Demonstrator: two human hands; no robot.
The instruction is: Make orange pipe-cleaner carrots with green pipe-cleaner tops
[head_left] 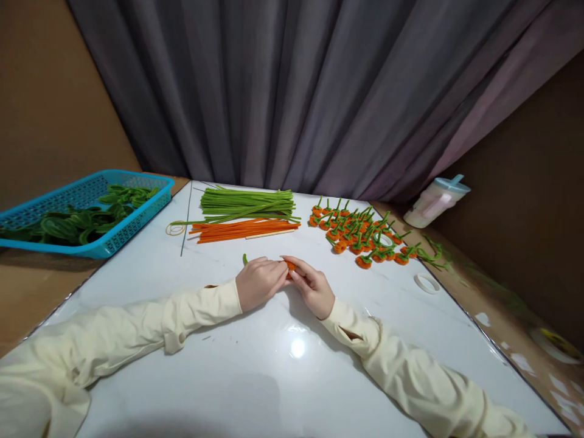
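Between my two hands is a small orange pipe-cleaner piece [291,266], mostly covered by the fingers. My left hand [261,283] is closed around its left side, and a short green pipe-cleaner end [245,260] pokes out behind that hand. My right hand [314,289] pinches the orange piece from the right with thumb and fingers. Beyond the hands lie a bundle of orange pipe cleaners [241,231] and a thicker bundle of green pipe cleaners [249,202]. To the right are many small round orange pipe-cleaner shapes with green stems [364,261].
A blue basket [103,248] holding green looped pieces stands at the left. A thin wooden stick [269,234] lies by the orange bundle, yellow rubber bands [176,228] left of it. White tape rolls [427,283] and a lidded cup [435,204] are at the right.
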